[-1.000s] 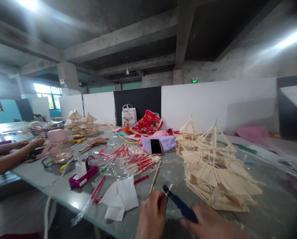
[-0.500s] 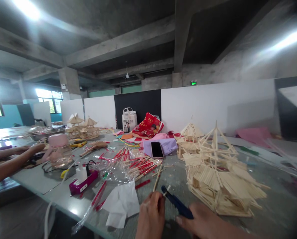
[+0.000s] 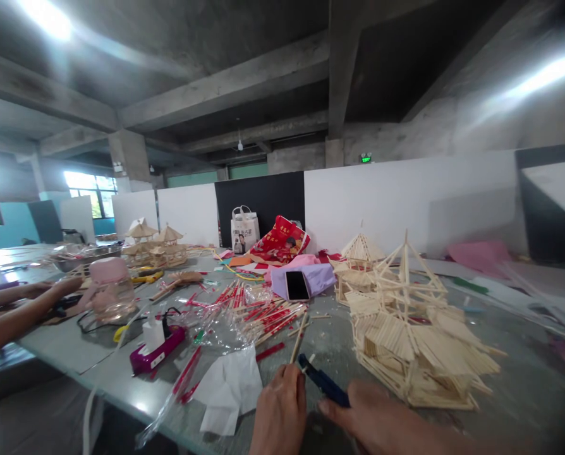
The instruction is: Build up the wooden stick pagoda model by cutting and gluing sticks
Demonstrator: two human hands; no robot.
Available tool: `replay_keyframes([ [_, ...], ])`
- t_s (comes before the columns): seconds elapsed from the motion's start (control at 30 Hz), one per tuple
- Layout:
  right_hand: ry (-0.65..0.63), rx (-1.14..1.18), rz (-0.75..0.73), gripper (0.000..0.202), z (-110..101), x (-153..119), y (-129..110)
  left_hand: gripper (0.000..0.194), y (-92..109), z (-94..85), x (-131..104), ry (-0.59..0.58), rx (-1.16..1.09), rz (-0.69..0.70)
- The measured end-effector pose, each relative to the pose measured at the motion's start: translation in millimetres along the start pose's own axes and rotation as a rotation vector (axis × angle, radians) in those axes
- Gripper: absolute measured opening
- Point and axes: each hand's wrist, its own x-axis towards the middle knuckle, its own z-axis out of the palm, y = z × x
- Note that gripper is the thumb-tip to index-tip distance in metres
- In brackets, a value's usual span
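Note:
My left hand point(image 3: 281, 404) is closed, pinching a thin wooden stick point(image 3: 299, 338) that points away from me above the table. Close on its right, my right hand point(image 3: 358, 411) is wrapped round a dark blue hand tool point(image 3: 327, 382). The tool's narrow front end is by my left fingertips, with a short pale piece of stick showing beside it; the exact kind of tool is not clear. To the right stands a model pavilion point(image 3: 413, 354) built of pale sticks, with an open-framed roof top. A smaller stick roof point(image 3: 361, 249) rises behind it.
Red-and-pale sticks point(image 3: 263, 316) lie scattered with clear plastic wrapping. A white tissue point(image 3: 230, 385), a purple power strip point(image 3: 157, 351), a phone point(image 3: 297, 285) on purple cloth and a pink-lidded jar point(image 3: 112, 291) are around. Another person's arms point(image 3: 31, 303) reach in from the left.
Both my hands have shifted slightly left and down with the stick and the blue tool. The view has moved a little; things on the table lie as before.

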Motion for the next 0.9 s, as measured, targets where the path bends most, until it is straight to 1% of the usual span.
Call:
replay_keyframes([
  [0.03,-0.045,0.019,0.026,0.034,-0.5,0.9,-3.0,0.028,-0.6,-1.9,0.2,-0.023,0.03,-0.006],
  [0.1,-0.092,0.033,0.063,0.028,0.4,3.9,-7.6,0.029,-1.5,-5.7,1.0,-0.076,0.09,-0.011],
  [0.23,-0.062,0.066,0.05,0.017,9.4,14.1,-6.2,0.03,0.1,-13.5,3.8,-0.179,0.183,-0.008],
  [0.3,-0.097,0.101,0.059,0.016,13.5,18.3,-2.6,0.03,1.5,-16.1,4.2,-0.231,0.22,-0.007],
  [0.37,-0.139,0.137,0.106,0.018,15.0,19.8,-1.0,0.031,1.7,-16.4,3.5,-0.272,0.243,0.022],
  [0.43,-0.137,0.145,0.14,0.019,13.4,18.8,-2.6,0.031,0.7,-14.2,2.3,-0.293,0.256,0.055],
  [0.5,-0.135,0.139,0.156,0.02,9.5,16.5,-6.1,0.032,-0.4,-11.0,2.1,-0.289,0.271,0.065],
  [0.6,-0.12,0.12,0.152,0.025,0.8,14.4,-9.4,0.035,0.9,-9.0,5.5,-0.237,0.292,0.038],
  [0.8,-0.104,-0.032,0.072,0.048,-15.2,13.7,-3.5,0.038,11.1,-15.8,13.2,-0.179,0.291,0.064],
  [0.9,-0.033,-0.064,0.074,0.051,-14.5,9.3,-3.7,0.036,13.3,-14.3,12.7,-0.156,0.271,0.076],
])
